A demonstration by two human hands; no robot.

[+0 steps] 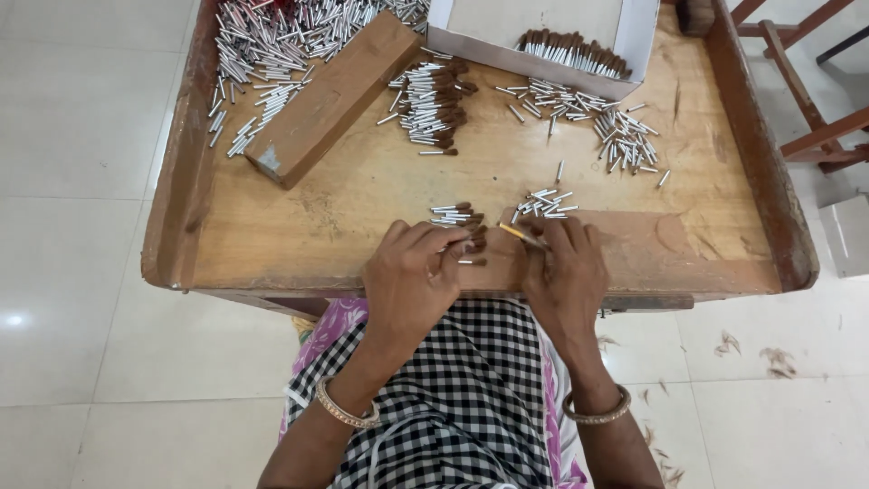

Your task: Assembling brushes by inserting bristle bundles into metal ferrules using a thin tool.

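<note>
My left hand [412, 276] rests on the near edge of a wooden tray table [362, 195], fingers curled around a small silver tube with a brown bristle tip. My right hand [561, 267] pinches a thin yellowish stick [518, 234] pointed toward the left hand. Just beyond my fingers lie a small group of finished brown-tipped tubes [457, 217] and a small cluster of bare silver tubes [546, 204].
A wooden block [330, 95] lies diagonally at the back left beside a big heap of silver tubes [272, 45]. A white cardboard box [543, 36] holds brown-tipped tubes. More piles [434, 104] [625, 136] lie mid-table. Raised rims edge the tray. A red-brown wooden frame [797, 72] stands at right.
</note>
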